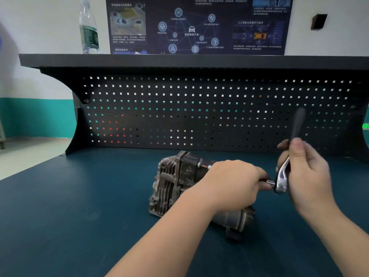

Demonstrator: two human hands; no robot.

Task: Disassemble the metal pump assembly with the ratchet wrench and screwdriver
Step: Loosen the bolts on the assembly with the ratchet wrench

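**Metal pump assembly: wrench engaged, housing not yet apart**

The grey, ribbed cast-metal pump assembly lies on its side on the dark blue-green workbench mat, near the middle, below the person's forearms. The left hand rests over the pump's right-hand end with its fingers curled around a short dark extension bar that runs sideways into the wrench head. The right hand grips the chrome-headed ratchet wrench with a black handle just above its head, thumb on top, with the handle pointing up and blurred. A thin metal pin or bolt with a reddish part protrudes from the dark block on the pump, just beyond the left knuckles.

As a judgement, the work is at an early stage: the finned body, the dark block and the cylindrical end appear joined, and no loose bolts or removed parts show on the mat. The fastener under the socket is hidden by the left hand. No screwdriver is in view.

Behind stand a black perforated pegboard back panel, a dark shelf, and on it a clear plastic water bottle with a green label.
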